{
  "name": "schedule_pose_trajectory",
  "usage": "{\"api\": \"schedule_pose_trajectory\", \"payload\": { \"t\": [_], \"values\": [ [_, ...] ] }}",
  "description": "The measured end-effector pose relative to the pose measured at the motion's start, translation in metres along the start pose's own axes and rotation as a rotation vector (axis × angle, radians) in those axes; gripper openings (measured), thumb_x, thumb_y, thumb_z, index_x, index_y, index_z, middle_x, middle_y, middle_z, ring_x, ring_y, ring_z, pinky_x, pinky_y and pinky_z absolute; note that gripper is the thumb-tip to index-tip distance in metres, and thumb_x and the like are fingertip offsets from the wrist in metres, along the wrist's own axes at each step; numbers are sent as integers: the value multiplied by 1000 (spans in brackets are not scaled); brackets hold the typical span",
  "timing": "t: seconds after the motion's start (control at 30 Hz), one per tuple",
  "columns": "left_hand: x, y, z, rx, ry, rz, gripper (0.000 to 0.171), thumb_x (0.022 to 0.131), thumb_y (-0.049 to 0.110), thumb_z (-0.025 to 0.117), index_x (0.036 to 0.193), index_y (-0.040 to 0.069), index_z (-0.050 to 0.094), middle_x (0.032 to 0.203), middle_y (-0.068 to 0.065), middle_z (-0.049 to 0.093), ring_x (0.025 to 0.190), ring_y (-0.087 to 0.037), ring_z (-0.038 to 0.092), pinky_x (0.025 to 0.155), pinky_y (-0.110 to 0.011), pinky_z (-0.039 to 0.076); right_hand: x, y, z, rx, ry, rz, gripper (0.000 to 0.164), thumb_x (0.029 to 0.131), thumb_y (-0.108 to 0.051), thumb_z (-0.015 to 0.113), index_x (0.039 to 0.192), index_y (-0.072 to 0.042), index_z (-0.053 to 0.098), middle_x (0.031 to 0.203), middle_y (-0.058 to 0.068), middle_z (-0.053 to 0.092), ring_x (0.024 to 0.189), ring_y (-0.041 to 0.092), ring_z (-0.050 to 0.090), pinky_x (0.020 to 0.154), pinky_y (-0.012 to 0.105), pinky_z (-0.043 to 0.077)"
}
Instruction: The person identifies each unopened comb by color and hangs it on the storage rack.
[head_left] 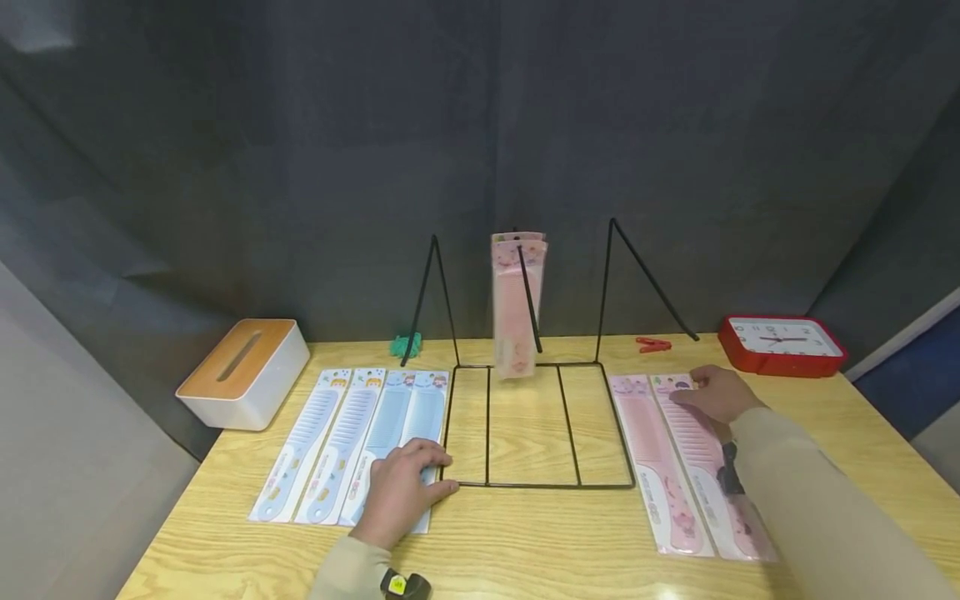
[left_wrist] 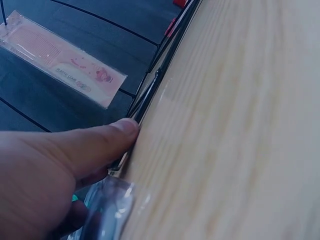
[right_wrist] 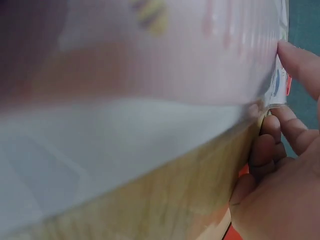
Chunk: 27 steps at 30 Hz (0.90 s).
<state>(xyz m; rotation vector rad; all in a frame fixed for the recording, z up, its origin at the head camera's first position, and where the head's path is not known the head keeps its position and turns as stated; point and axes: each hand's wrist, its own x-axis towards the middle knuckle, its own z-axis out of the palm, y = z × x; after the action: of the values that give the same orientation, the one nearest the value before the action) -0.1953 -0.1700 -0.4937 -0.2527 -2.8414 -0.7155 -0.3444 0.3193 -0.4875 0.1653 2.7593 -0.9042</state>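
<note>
A black wire display rack [head_left: 532, 486] stands mid-table, with pink packaged combs [head_left: 514, 317] hanging from its middle hook. My left hand [head_left: 405, 487] grips the rack's front left corner, thumb against the front wire in the left wrist view. It partly covers the blue packaged combs [head_left: 386, 417] lying in a row left of the rack. Right of the rack, my right hand [head_left: 720, 396] pinches the upper right edge of a pink packaged comb [head_left: 693, 442], thumb on its face and fingers behind. Another pink packaged comb [head_left: 660, 467] lies just left of it.
A white tissue box [head_left: 240, 400] with a wooden lid stands at the left. Behind the rack's right side lies a red clip [head_left: 652, 344], near a red clock [head_left: 783, 346]. Something green [head_left: 406, 345] sits at the back left. A dark curtain [head_left: 337, 167] hangs behind the table.
</note>
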Motion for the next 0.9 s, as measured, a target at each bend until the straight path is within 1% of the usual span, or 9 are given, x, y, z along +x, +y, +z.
{"api": "schedule_pose_trajectory", "payload": {
  "t": [0.1,0.2,0.3,0.4,0.53,0.6,0.67,0.77,0.9],
  "values": [
    [0,1,0,-1,2,-12,31,76,41,86,102,27,76,114,16,66,102,-17,63,81,-45,39,-2,-2,-2,-4,11,2,78,86,-48,75,132,9,47,123,30,55,102,40,52,87,55,51],
    [0,1,1,-6,8,-25,31,75,41,86,101,27,76,114,16,66,102,-17,63,82,-44,38,-5,-6,-4,-21,23,1,63,89,-41,73,121,9,51,113,27,59,96,38,53,81,47,52],
    [0,1,1,-11,15,-31,32,75,40,86,101,26,76,113,16,66,102,-16,62,82,-43,37,-8,-10,-5,-20,28,11,57,90,-39,72,118,7,52,110,24,60,95,35,55,78,41,52],
    [0,2,1,-15,18,-31,32,75,40,86,101,26,76,113,16,66,101,-16,62,82,-43,37,-10,-10,-5,-14,24,9,55,91,-39,72,116,5,53,110,24,60,94,34,56,78,41,53],
    [0,2,1,-13,17,-27,32,75,40,86,101,26,76,113,16,66,101,-16,62,82,-43,37,-10,-6,-7,5,10,22,54,90,-41,73,114,2,53,110,22,61,95,34,56,79,43,53],
    [0,2,1,-12,17,-23,32,75,41,86,101,26,76,113,16,66,101,-16,62,82,-43,37,-9,-3,-8,7,3,33,53,89,-43,73,113,1,53,109,21,60,95,34,56,79,42,52],
    [0,2,1,-15,15,-21,31,75,41,86,100,26,76,113,17,66,101,-16,62,82,-44,37,-9,-1,-10,20,-7,51,56,88,-45,74,115,-1,53,111,21,59,98,35,55,79,44,52],
    [0,2,2,-15,6,-20,31,75,43,85,100,27,76,113,17,66,101,-16,62,82,-44,37,-12,0,-14,30,-34,65,63,87,-47,74,123,0,54,116,22,59,100,35,55,80,47,53],
    [0,1,2,-15,-4,-21,32,75,44,85,100,28,76,113,18,66,101,-16,62,82,-45,37,-22,-2,-21,53,-50,63,76,89,-51,71,138,2,52,123,24,60,101,35,58,80,47,56]
  ]
}}
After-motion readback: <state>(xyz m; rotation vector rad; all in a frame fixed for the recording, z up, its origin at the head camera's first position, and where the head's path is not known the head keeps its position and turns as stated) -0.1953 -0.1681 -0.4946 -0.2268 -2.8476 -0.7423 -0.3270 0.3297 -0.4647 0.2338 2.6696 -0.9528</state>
